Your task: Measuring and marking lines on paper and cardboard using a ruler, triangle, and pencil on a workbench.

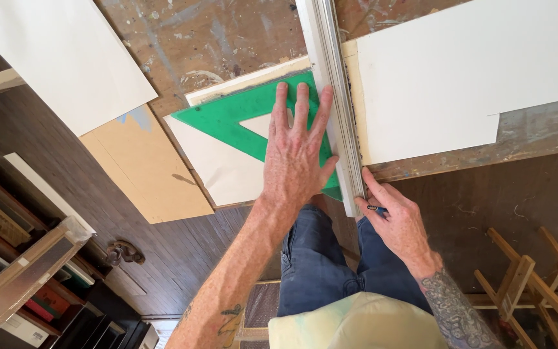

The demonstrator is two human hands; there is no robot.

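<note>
On bench edge: left hand point(296, 161) flat on green triangle point(240, 119); right hand point(398, 223) pinching pencil point(377, 209) beside lengthwise straightedge point(330, 71).

Two hands are at the table edge: a left hand point(297, 158) and a right hand point(398, 223). One green set square point(240, 119) and one long metal straightedge point(334, 84) lie there. Four white sheets show, and one tan board point(143, 168) at the left.
</note>
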